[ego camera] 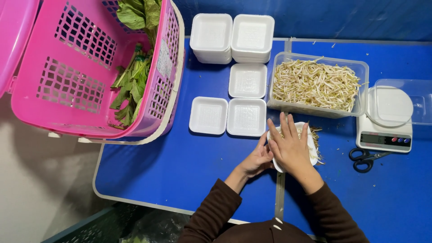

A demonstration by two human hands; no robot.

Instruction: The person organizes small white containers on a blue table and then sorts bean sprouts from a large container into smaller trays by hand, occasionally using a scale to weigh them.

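A small white foam tray (pixel 311 145) heaped with bean sprouts (pixel 315 137) lies on the blue table (pixel 180 166) in front of me. My right hand (pixel 290 146) lies flat on top of the sprouts, fingers spread, covering most of the tray. My left hand (pixel 258 159) grips the tray's left edge. Just beyond stands a clear plastic tub (pixel 362 72) filled with bean sprouts (pixel 315 83).
Three empty foam trays (pixel 247 80) lie left of the tub, with two stacks of trays (pixel 231 37) behind them. A pink basket (pixel 72 72) holding leafy greens (pixel 132 83) overhangs the table's left side. A white scale (pixel 384 132), a clear lid (pixel 416 101) and black scissors (pixel 365 159) sit at the right.
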